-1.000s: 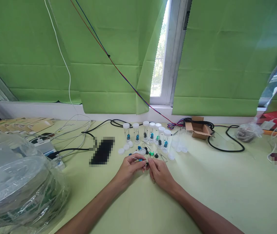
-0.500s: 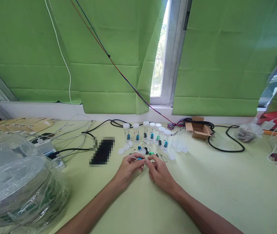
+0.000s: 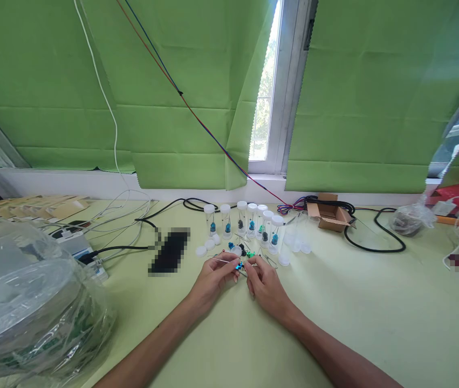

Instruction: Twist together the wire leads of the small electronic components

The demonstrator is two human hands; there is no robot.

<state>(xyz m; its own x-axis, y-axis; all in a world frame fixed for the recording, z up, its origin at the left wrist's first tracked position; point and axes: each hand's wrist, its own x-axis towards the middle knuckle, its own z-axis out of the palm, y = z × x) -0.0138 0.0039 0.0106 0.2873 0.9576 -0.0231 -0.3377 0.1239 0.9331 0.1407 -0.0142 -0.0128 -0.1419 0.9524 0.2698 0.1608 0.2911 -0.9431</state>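
My left hand point(image 3: 214, 276) is closed in a pinch on a small blue part point(image 3: 239, 266) at its fingertips. A thin metal rod point(image 3: 221, 260) runs across its fingers. My right hand point(image 3: 267, 281) is beside it, thumb and fingertips pressed together close to the blue part; whether they grip anything is too small to make out. Just beyond the hands lie loose green pieces point(image 3: 250, 254), black pieces point(image 3: 242, 249) and bent thin metal rods point(image 3: 270, 261). Behind these stand several clear capped tubes point(image 3: 275, 237) with blue, black or green parts and rods inside.
White caps point(image 3: 201, 251) lie left of the tubes, and more clear tubes point(image 3: 292, 237) stand on the right. An open cardboard box point(image 3: 330, 218) and black cable point(image 3: 403, 245) are at the back right. A plastic-wrapped reel point(image 3: 31, 302) fills the near left.
The blue part has shifted slightly right and now shows between the fingertips of both hands. My right fingertips have moved a little to the right, away from the left hand.
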